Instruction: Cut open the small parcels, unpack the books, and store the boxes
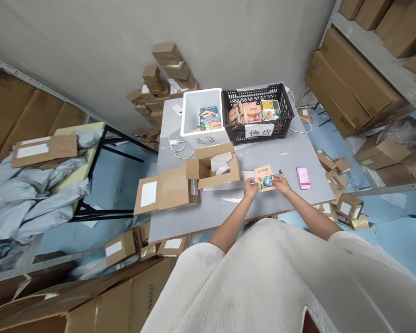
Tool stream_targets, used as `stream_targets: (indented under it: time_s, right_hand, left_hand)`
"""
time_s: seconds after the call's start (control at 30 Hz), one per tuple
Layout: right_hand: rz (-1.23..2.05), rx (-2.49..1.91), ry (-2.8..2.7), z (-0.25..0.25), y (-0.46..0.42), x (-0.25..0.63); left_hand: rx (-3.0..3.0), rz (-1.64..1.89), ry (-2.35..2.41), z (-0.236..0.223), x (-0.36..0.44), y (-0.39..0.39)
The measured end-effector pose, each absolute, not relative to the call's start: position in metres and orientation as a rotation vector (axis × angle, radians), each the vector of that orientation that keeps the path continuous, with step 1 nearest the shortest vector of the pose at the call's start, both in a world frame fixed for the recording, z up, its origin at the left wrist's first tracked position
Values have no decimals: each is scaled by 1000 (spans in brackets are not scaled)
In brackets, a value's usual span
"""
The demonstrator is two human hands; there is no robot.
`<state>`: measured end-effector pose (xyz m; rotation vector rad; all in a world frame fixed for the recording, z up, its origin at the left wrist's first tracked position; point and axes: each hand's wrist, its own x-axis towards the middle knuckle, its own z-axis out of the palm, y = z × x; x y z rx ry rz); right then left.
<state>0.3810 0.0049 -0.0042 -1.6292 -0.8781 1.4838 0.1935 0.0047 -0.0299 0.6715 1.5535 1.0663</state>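
A thin book [265, 169] with a peach-pink cover and a bright coloured picture is held up a little in front of me over the grey table [208, 215]. My left hand [250, 188] pinches its left edge. On the opposite edge, the fingers of my right hand [280, 183] are closed on it. Just beyond my right hand lies a small dark object [281, 173], partly hidden. An open cardboard box [203, 170] with white paper inside stands left of my hands. To the right, a phone [303, 178] with a pink screen lies on the tabletop.
At the table's back stand a white foam box [204, 137] and a black plastic crate [279, 132], both containing books. A closed carton [173, 187] sits at the left. White cables [300, 118] trail nearby. Cartons and a bench [97, 134] with grey parcels surround the table.
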Motion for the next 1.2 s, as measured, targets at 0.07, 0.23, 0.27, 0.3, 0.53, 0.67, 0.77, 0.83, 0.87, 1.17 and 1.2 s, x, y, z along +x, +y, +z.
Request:
stream_targets:
  time_s: [0.07, 0.23, 0.27, 0.3, 0.53, 0.67, 0.77, 0.83, 0.87, 1.17, 1.2]
  right_hand:
    - [1442, -1607, -927, 1, 5, 377]
    - [1258, -1474, -1299, 10, -7, 361]
    - [1219, -1462, -1380, 10, -10, 359]
    - [1195, -1456, -1442, 9, -12, 358]
    - [1206, -1735, -1234, -7, -9, 375]
    - [1403, -1726, -1103, -11, -4, 379]
    - [1469, -1695, -1035, -10, -5, 378]
    - [1490, -1673, -990, -7, -5, 377]
    - [1496, -1657, -969, -4, -4, 377]
    - [1209, -1569, -1255, 27, 4, 360]
    - [1178, -1515, -1337, 30, 3, 356]
  left_hand:
    - [713, 1107, 1568, -27, 201, 5]
    - [899, 1099, 1280, -18, 214, 2]
    - [897, 1092, 1267, -17, 214, 2]
    - [864, 1079, 1283, -17, 212, 3]
    - [555, 982, 1328, -21, 193, 8]
    - [551, 973, 1310, -25, 193, 6]
    - [543, 974, 1298, -27, 194, 6]
    - [547, 972, 1288, -27, 193, 7]
    - [556, 969, 1289, -27, 193, 7]
    - [795, 1053, 1260, 0, 203, 7]
    - [794, 1054, 1233, 3, 205, 8]
